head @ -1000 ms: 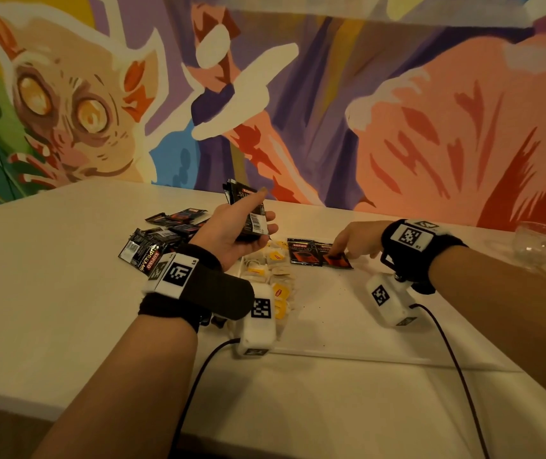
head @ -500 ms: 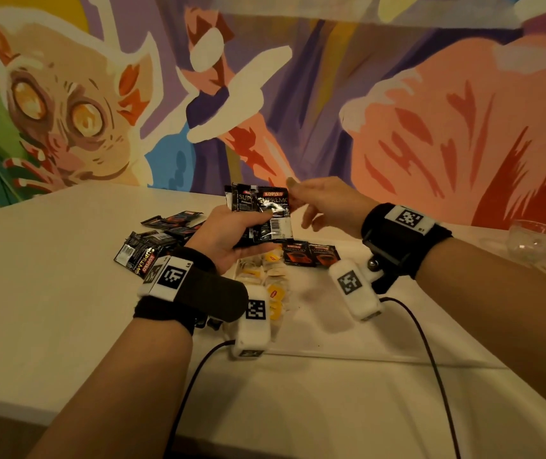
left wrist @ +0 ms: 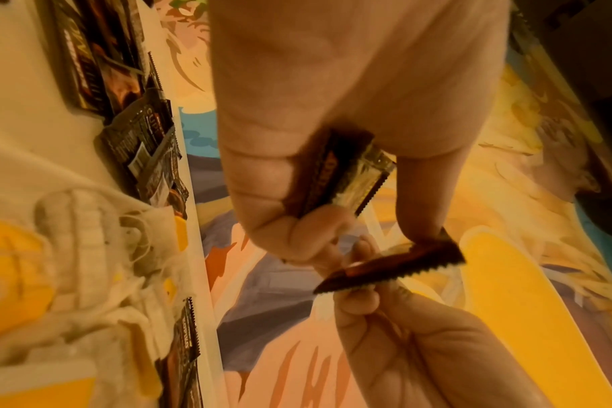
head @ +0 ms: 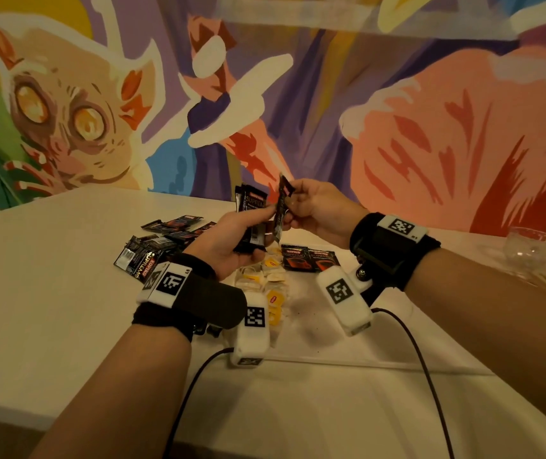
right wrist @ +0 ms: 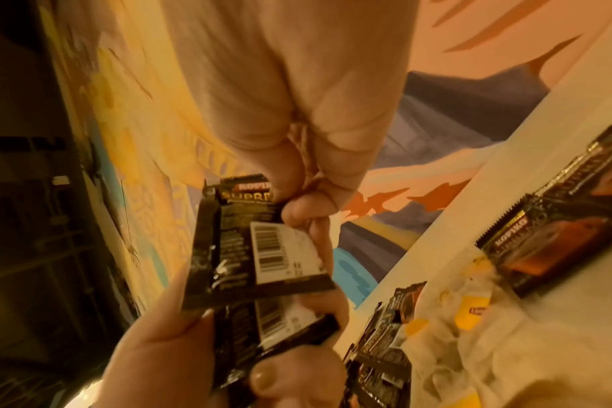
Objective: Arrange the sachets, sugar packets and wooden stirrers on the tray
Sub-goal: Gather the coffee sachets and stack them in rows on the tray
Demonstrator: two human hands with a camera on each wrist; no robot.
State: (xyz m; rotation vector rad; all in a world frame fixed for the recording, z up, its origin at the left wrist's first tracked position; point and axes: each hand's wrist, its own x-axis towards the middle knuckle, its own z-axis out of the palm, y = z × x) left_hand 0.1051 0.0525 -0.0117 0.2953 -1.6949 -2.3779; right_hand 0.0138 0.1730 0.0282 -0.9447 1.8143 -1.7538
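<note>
Since a second earlier my right hand had risen from the tray and pinched one sachet, peeling it off the stack gripped in my left hand. I judged I was mid-dealing sachets; next it needed laying flat beside the two sachets at twelve o'clock on the tray.

Your left hand is holding a stack of sachets above the table; your right hand is pinching one sachet just right of it. Loose sachets are lying left; tea bags below; two sachets right of those; glass far right.
</note>
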